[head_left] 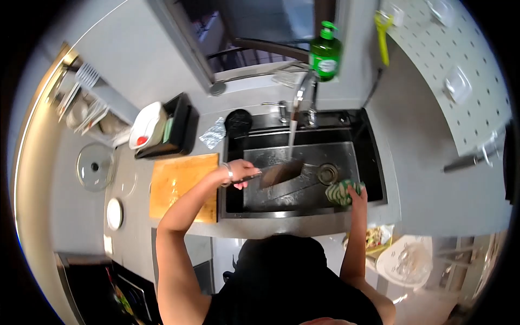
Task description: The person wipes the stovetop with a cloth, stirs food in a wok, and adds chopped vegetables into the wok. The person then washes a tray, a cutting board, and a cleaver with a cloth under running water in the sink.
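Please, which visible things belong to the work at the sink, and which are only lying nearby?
Seem in use:
broad dark knife, in left hand
green-and-white patterned cloth, in right hand
black rectangular sink
curved silver faucet, running

Only nearby, it seems:
tan rectangular wooden board
crumpled silver foil
round clear glass lid

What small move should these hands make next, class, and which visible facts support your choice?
Probably, bring the cloth in the right hand across to the knife. The left hand holds the knife over the sink, water runs from the tap close by it, and the cloth is apart from it, off to the right.
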The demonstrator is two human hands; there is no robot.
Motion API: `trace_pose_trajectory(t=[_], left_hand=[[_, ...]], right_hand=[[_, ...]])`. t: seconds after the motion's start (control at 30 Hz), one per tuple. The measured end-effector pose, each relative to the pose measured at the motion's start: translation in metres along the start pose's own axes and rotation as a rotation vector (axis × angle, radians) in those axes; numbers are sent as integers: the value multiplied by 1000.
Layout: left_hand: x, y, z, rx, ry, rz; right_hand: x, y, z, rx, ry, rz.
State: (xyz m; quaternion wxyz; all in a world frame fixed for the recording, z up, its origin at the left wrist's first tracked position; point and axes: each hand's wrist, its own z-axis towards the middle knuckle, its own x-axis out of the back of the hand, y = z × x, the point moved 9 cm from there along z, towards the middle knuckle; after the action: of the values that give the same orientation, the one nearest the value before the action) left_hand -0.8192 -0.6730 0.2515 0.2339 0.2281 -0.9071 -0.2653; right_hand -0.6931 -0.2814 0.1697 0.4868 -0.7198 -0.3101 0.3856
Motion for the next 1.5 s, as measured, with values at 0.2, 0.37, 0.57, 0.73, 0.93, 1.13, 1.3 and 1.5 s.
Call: trace_pose_trajectory(t=[0.2, 0.37, 0.57, 0.73, 0.93, 1.13, 1.3, 1.5], left_hand=[[-1, -24, -73, -313, 728, 769], [14, -120, -146, -281, 910, 412], [32, -270, -273, -13, 1428, 157], [55, -394, -338, 406, 1624, 48], [90, -529, -329, 564, 1703, 107], [115, -559, -312, 585, 1618, 98], [141, -531, -256, 369, 1652, 248], [132, -523, -200, 406, 1541, -171]], right_hand=[[-25, 17, -8, -24, -29, -62], [-91, 19, -23, 4, -215, -61], [-199, 51, -46, -108, -368, -127], [-313, 93, -81, -306, -601, -338], [-402, 153, -113, -234, -717, -714], [-418, 160, -112, 213, -563, -928], [-413, 178, -107, -39, -603, -1069], [-420, 185, -105, -177, -540, -1210]])
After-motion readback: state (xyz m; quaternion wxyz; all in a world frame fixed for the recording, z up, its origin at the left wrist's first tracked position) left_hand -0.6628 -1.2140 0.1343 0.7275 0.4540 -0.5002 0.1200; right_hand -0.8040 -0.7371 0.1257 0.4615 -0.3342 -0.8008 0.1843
